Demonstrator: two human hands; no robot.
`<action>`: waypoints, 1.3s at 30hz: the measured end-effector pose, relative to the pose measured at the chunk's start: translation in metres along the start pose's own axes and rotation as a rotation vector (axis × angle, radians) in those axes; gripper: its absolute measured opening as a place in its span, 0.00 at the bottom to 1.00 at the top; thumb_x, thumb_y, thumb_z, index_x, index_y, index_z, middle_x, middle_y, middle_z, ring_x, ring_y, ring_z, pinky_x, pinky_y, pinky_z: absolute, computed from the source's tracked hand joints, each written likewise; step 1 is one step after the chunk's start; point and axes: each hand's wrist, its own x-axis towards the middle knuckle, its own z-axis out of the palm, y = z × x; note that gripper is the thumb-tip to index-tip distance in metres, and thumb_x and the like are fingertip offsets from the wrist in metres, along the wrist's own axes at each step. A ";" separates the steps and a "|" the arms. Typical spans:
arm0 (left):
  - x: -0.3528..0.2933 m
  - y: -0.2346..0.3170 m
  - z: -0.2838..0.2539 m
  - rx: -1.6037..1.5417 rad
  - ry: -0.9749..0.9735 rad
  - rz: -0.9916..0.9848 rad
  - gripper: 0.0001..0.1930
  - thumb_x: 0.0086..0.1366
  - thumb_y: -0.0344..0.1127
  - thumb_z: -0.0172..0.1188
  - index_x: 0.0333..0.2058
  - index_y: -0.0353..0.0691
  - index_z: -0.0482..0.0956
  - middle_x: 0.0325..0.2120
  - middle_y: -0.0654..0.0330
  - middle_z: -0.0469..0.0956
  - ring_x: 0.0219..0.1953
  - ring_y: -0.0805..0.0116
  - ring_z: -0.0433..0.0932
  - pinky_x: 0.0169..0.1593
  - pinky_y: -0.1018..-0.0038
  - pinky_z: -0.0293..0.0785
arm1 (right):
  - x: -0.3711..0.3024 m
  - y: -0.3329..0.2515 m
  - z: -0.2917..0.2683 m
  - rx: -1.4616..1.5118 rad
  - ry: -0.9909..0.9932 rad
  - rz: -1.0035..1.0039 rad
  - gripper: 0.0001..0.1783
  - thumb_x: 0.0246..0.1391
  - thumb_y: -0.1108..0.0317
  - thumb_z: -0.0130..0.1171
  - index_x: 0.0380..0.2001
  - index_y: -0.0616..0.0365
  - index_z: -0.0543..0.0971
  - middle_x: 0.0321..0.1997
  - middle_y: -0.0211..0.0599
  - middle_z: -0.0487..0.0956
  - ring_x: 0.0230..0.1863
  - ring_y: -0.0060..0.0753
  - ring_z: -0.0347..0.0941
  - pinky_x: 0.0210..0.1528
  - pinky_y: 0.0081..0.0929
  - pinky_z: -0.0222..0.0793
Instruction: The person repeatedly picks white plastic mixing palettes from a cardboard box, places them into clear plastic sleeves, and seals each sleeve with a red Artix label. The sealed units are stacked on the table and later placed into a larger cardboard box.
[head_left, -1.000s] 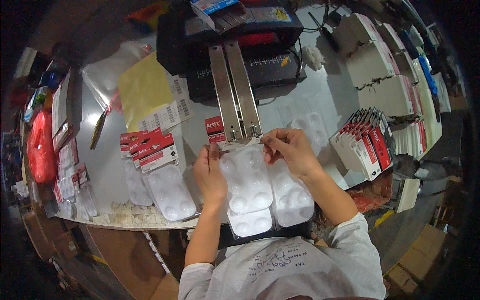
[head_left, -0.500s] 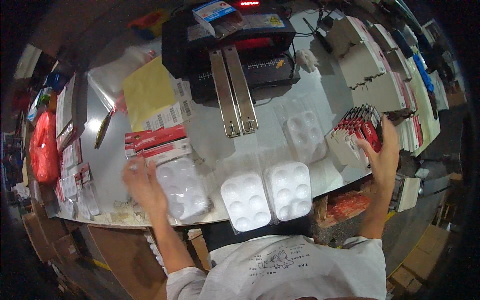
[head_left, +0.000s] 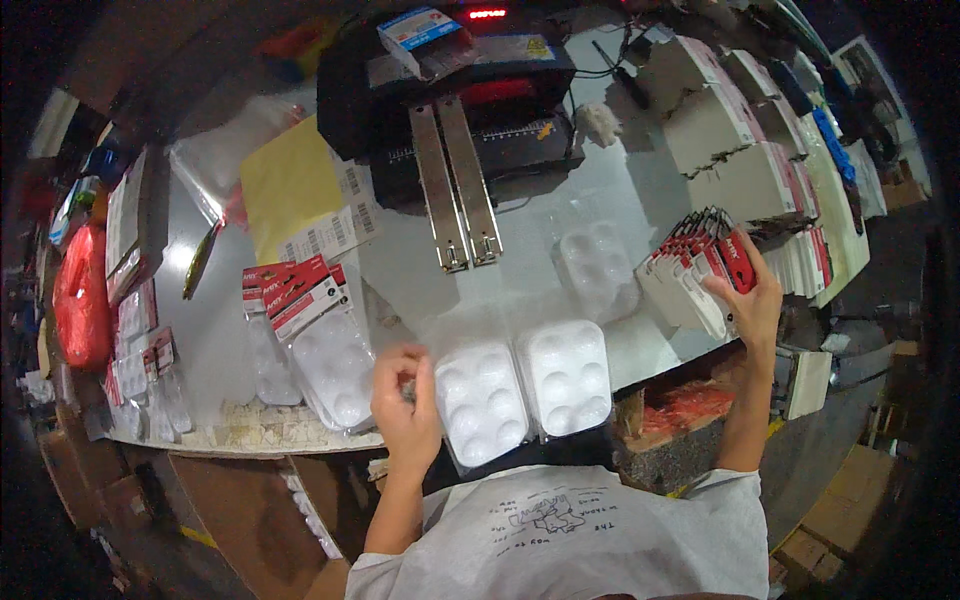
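My right hand [head_left: 752,302] closes thumb and fingers on a red-and-white cardboard header card at the near end of a fanned row of such cards [head_left: 682,262]. My left hand [head_left: 405,405] is curled beside the left one of two white six-well paint palettes [head_left: 482,402]; what its fingers hold, if anything, cannot be made out. The other palette [head_left: 566,378] lies just right of it, both in clear plastic at the table's near edge. Left of my left hand, bagged palettes with red header cards [head_left: 333,370] overlap one another.
A black machine with two metal rails [head_left: 455,190] stands at the back, a small box [head_left: 425,42] on top. Another bagged palette [head_left: 598,265] lies mid-table. Stacked card bundles [head_left: 715,130] line the right. Yellow paper [head_left: 290,190] and a red plastic bag [head_left: 80,300] are leftward.
My left hand has moved right, from the bagged palettes to beside the left white palette. The carded palettes there now lie fanned apart. My right hand stays at the header cards.
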 end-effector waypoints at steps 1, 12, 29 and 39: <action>-0.002 0.002 -0.001 -0.232 -0.037 -0.075 0.08 0.63 0.34 0.52 0.31 0.37 0.65 0.33 0.51 0.76 0.31 0.71 0.72 0.42 0.76 0.64 | 0.000 0.003 0.000 0.008 0.010 0.025 0.40 0.31 0.60 0.72 0.52 0.60 0.70 0.40 0.42 0.78 0.39 0.30 0.75 0.45 0.25 0.67; -0.009 0.038 -0.001 -0.672 -0.277 -0.384 0.12 0.66 0.32 0.46 0.45 0.32 0.68 0.35 0.49 0.79 0.40 0.70 0.76 0.46 0.80 0.68 | -0.018 -0.110 -0.014 0.377 0.030 0.056 0.18 0.40 0.75 0.64 0.39 0.65 0.78 0.31 0.35 0.80 0.32 0.23 0.76 0.36 0.17 0.69; -0.007 0.045 0.016 -0.135 -0.289 -0.127 0.07 0.61 0.33 0.57 0.30 0.35 0.78 0.14 0.63 0.74 0.16 0.84 0.64 0.21 0.82 0.61 | -0.012 -0.154 0.076 0.397 -0.837 -0.398 0.14 0.39 0.63 0.69 0.27 0.60 0.79 0.17 0.33 0.74 0.17 0.17 0.61 0.21 0.18 0.60; -0.003 0.031 0.020 -0.226 0.020 -0.154 0.11 0.64 0.34 0.52 0.28 0.31 0.76 0.18 0.67 0.72 0.23 0.83 0.64 0.27 0.82 0.61 | -0.014 -0.123 0.083 0.594 -0.928 0.068 0.16 0.44 0.59 0.65 0.26 0.63 0.81 0.20 0.34 0.78 0.20 0.22 0.72 0.24 0.21 0.68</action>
